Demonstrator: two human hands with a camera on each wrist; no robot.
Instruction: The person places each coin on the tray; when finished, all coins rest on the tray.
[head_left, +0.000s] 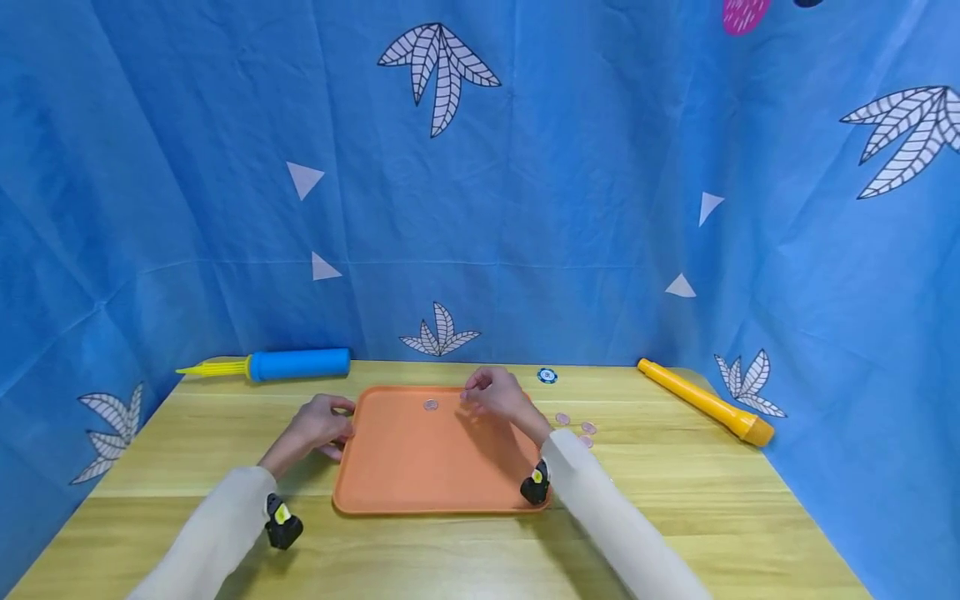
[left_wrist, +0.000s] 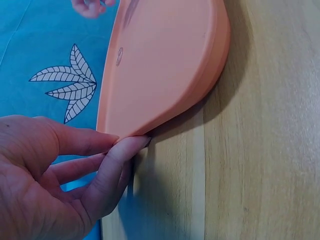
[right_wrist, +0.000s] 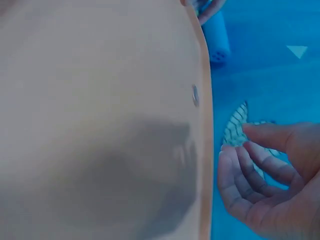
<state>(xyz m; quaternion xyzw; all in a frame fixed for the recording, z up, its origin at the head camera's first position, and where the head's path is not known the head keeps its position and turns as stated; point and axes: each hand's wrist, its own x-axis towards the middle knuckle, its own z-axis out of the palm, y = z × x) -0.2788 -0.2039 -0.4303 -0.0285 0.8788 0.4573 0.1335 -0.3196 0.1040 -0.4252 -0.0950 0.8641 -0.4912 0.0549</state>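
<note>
An orange rectangular tray lies on the wooden table. My left hand pinches its left rim between thumb and fingers, seen close up in the left wrist view, where the tray's corner meets the fingertips. On the tray near the back rim lies a small round coin-like disc. My right hand hovers over the tray's back right part, casting a shadow on it. Its fingers are loosely bent, thumb apart from the fingertips, with nothing visible between them.
Several pinkish coin-like discs lie right of the tray, partly behind the right forearm. Behind them sits a blue-and-white poker chip. A blue hand pump with yellow nozzle lies back left, a yellow toy microphone back right. Blue curtain surrounds the table.
</note>
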